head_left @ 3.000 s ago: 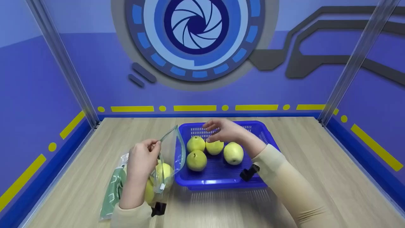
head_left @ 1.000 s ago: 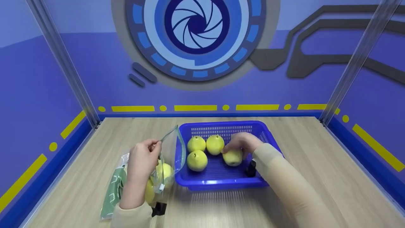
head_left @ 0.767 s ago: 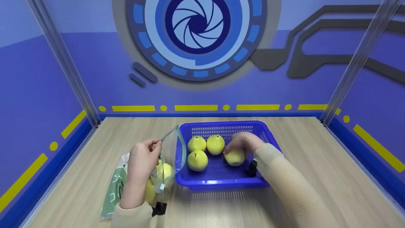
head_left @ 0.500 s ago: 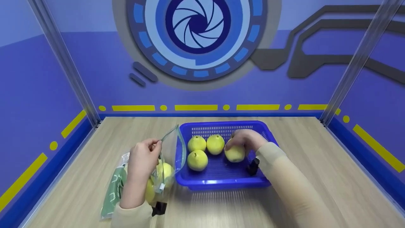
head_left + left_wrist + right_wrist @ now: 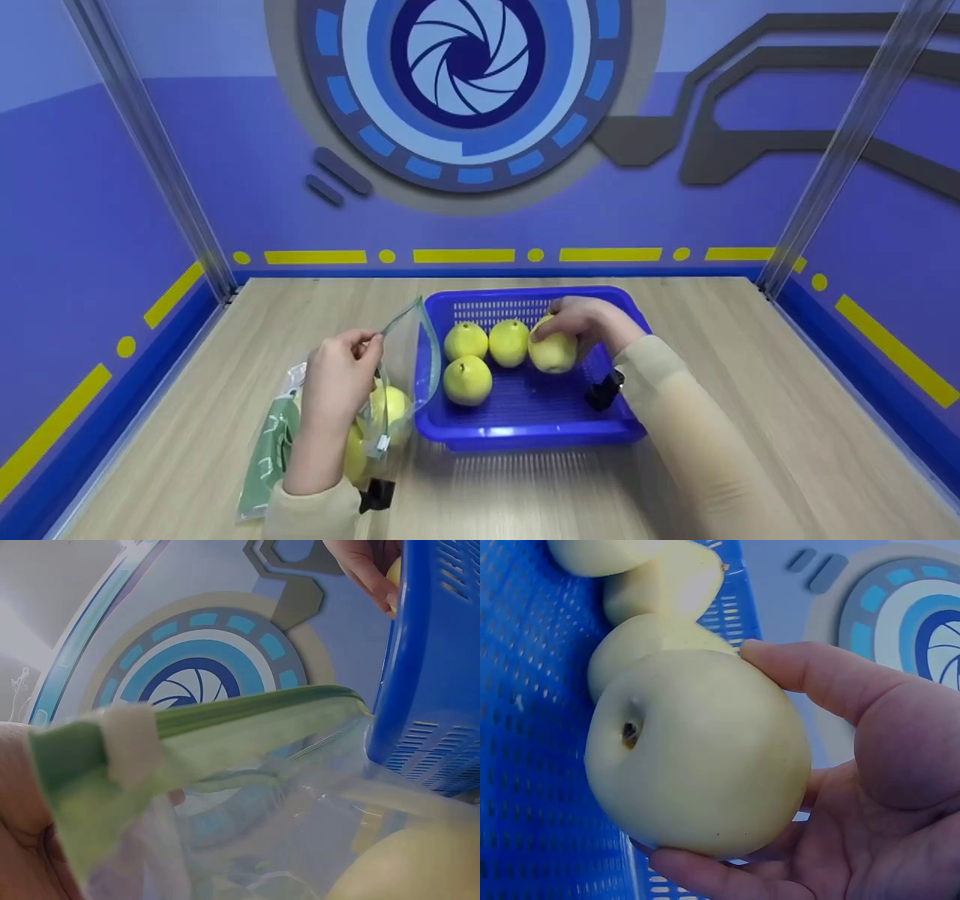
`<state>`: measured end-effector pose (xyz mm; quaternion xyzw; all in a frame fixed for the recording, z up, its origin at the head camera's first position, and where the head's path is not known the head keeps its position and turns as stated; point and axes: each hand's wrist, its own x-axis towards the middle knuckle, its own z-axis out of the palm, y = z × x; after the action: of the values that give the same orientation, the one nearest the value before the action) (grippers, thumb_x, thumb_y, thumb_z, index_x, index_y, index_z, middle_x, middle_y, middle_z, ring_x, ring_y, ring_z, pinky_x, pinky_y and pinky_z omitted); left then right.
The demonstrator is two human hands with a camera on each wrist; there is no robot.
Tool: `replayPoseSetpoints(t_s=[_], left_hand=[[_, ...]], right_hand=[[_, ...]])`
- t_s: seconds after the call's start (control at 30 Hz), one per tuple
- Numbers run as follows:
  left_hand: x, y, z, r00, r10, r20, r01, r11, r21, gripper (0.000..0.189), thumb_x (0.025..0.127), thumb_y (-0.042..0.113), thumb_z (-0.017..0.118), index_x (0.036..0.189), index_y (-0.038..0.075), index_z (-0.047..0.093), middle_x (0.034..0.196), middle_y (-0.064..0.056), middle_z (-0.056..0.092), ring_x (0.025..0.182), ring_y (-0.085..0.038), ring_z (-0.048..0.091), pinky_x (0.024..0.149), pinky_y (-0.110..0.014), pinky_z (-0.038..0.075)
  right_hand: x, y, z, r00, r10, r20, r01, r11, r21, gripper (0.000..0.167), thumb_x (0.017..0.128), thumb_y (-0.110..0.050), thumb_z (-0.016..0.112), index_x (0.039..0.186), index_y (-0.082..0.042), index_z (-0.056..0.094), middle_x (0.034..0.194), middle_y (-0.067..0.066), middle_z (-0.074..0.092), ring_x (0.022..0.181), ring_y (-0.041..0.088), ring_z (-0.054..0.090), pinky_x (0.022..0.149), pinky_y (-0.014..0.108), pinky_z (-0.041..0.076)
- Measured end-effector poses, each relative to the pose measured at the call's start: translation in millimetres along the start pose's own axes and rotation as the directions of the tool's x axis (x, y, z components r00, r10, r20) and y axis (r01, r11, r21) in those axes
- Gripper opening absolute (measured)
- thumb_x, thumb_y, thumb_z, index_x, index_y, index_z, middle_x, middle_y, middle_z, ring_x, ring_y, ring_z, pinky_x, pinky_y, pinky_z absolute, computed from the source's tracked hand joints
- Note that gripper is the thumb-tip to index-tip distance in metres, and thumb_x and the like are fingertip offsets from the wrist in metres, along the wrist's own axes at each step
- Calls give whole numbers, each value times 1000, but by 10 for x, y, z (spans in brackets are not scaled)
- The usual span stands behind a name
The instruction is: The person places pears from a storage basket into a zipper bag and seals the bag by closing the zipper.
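My left hand (image 5: 337,382) pinches the rim of a clear zip bag (image 5: 429,367) with green print, holding its mouth open towards the basket. Yellow-green pears (image 5: 393,406) lie inside the bag, partly covered by the hand and wrist. In the blue basket (image 5: 517,433), my right hand (image 5: 592,324) grips a pear (image 5: 553,352), thumb on one side and fingers round the other. The right wrist view shows this pear (image 5: 705,757) with its dark blossom end towards the camera. Three more pears sit in the basket's left half, one of them the front pear (image 5: 468,381).
The basket stands on a wooden table (image 5: 750,375), right beside the bag's mouth. Blue printed panels (image 5: 480,225) close off the back and both sides, with metal posts (image 5: 180,172) in the corners. A black wrist mount (image 5: 606,390) hangs over the basket's right part.
My right hand has come from over the back pears to the rightmost pear, taken hold of it, and shifted it up and back a little. The left hand and bag stay put.
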<state>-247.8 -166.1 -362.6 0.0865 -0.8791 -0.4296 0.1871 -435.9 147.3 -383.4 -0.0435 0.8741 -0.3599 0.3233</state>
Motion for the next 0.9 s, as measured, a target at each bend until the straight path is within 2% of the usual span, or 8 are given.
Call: replayPoseSetpoints(t_s=[0.13, 0.23, 0.43, 0.53, 0.77, 0.9], left_hand=[[-1, 3, 0, 1000, -2, 2, 2, 1000, 1, 25, 100, 16, 62, 112, -2, 75, 70, -4, 61, 52, -10, 55, 49, -24, 44], [2, 4, 1, 1000, -9, 5, 9, 1000, -1, 25, 100, 16, 63, 112, -2, 75, 71, -4, 61, 52, -10, 55, 50, -24, 44], [8, -2, 4, 1000, -10, 7, 10, 1000, -8, 25, 100, 16, 63, 111, -2, 76, 70, -3, 61, 50, -9, 56, 49, -24, 45], [7, -5, 5, 1000, -6, 8, 6, 1000, -8, 25, 100, 16, 63, 110, -2, 76, 69, -3, 61, 50, -9, 55, 49, -24, 44], [7, -4, 10, 1000, 0, 9, 0, 1000, -2, 25, 100, 16, 63, 111, -2, 76, 68, -3, 61, 49, -9, 55, 48, -24, 44], [10, -5, 13, 1000, 0, 10, 0, 1000, -2, 25, 100, 17, 62, 111, -1, 76, 66, -1, 60, 48, -8, 55, 48, -24, 43]], right_hand=[[-30, -15, -19, 1000, -18, -24, 18, 1000, 4, 90, 89, -35, 77, 160, -5, 29, 144, 24, 50, 99, 30, 68, 96, 56, 57], [-40, -22, -25, 998, -34, -43, 35, 999, 19, 88, 89, -35, 77, 159, -5, 31, 146, 24, 49, 100, 29, 67, 94, 55, 59], [-45, -21, -13, 995, -75, -65, 80, 995, 67, 68, 89, -35, 76, 142, -5, 48, 127, 18, 57, 92, 25, 66, 89, 51, 60], [-60, -22, -6, 991, -110, -79, 116, 990, 76, 60, 89, -35, 76, 136, -5, 51, 122, 17, 58, 91, 24, 65, 87, 51, 61], [-131, -80, 29, 975, -187, -119, 202, 970, 132, 54, 88, -28, 77, 129, -5, 50, 123, 18, 54, 92, 26, 65, 79, 51, 63], [-161, -123, 50, 970, -203, -134, 223, 963, 153, 56, 90, -27, 76, 134, -6, 48, 130, 19, 53, 95, 27, 65, 78, 50, 63]])
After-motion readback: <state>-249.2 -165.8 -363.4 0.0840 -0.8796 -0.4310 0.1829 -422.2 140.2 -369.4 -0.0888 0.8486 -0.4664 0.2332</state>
